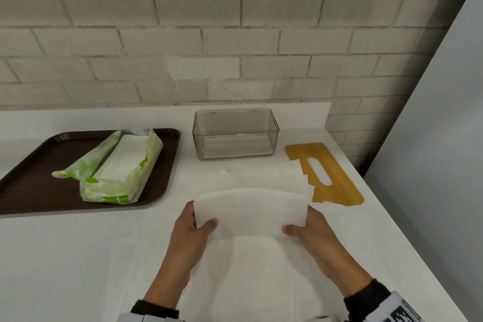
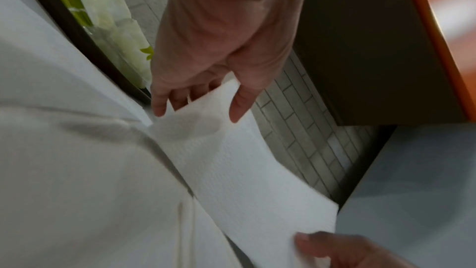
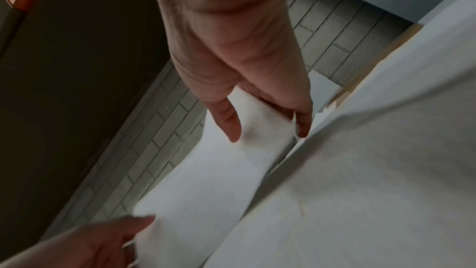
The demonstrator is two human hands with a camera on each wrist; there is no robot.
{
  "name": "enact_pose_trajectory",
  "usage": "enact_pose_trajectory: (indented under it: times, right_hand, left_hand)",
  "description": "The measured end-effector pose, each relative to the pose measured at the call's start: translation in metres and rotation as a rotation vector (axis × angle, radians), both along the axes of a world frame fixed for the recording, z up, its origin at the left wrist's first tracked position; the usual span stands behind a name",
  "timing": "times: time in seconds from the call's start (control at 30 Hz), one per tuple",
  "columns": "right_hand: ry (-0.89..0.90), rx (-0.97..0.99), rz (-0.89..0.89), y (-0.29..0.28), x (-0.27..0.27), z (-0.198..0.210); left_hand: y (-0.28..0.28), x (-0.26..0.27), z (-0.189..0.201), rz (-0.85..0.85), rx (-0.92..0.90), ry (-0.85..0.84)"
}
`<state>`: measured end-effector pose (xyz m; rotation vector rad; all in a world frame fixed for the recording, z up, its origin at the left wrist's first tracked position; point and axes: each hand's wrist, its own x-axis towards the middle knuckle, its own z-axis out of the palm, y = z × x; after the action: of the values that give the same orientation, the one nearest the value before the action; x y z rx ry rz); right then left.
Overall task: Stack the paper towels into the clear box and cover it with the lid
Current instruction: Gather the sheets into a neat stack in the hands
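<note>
A folded stack of white paper towels (image 1: pixel 251 210) is lifted off the white counter, bowed upward. My left hand (image 1: pixel 194 225) pinches its left end, thumb in front and fingers behind. My right hand (image 1: pixel 304 229) pinches its right end the same way. The left wrist view shows the towels (image 2: pixel 231 150) under my left hand (image 2: pixel 195 105); the right wrist view shows the towels (image 3: pixel 219 170) under my right hand (image 3: pixel 265 127). More loose towels (image 1: pixel 261 178) lie flat on the counter behind the held stack. The clear box (image 1: pixel 235 134) stands empty beyond them. The wooden lid (image 1: pixel 326 172) with a slot lies to the right.
A dark brown tray (image 1: pixel 26 183) at the left holds an opened green and white towel package (image 1: pixel 117 167). A brick wall runs behind the counter (image 1: pixel 78 256), whose right edge slants past the lid. A grey panel rises at the far right.
</note>
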<state>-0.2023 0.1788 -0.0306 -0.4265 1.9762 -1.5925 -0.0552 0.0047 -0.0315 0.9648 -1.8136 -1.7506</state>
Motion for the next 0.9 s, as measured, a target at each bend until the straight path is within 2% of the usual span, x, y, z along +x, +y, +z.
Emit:
enact_pose_trajectory:
  times: [0.1,0.17,0.27,0.37,0.47,0.57,0.7,0.9]
  right_hand:
    - [0.041,-0.039,-0.019,0.002,-0.008,0.02]
    - [0.112,-0.065,-0.004,0.001,-0.015,0.039]
    - [0.267,-0.136,0.089,-0.01,-0.016,0.078]
    - [0.372,-0.237,0.218,-0.028,-0.01,0.12]
    - [0.395,-0.406,0.227,-0.045,-0.004,0.142]
    - [0.248,-0.562,0.139,-0.056,0.002,0.135]
    - [0.211,-0.394,0.134,-0.067,0.017,0.102]
    - [0.257,-0.35,0.06,-0.072,0.016,0.078]
  left_hand:
    - [-0.013,0.009,0.005,0.059,-0.032,-0.02]
    - [-0.021,0.016,0.011,-0.045,-0.119,-0.129]
    - [-0.018,0.017,0.032,-0.226,-0.343,-0.313]
    - [-0.002,0.004,0.057,-0.195,-0.467,-0.131]
    - [0.014,-0.012,0.072,-0.044,-0.437,0.088]
    - [0.019,-0.022,0.074,0.044,-0.321,0.248]
    - [0.018,-0.027,0.068,0.093,-0.237,0.353]
    - [0.013,-0.03,0.05,0.093,-0.218,0.349]
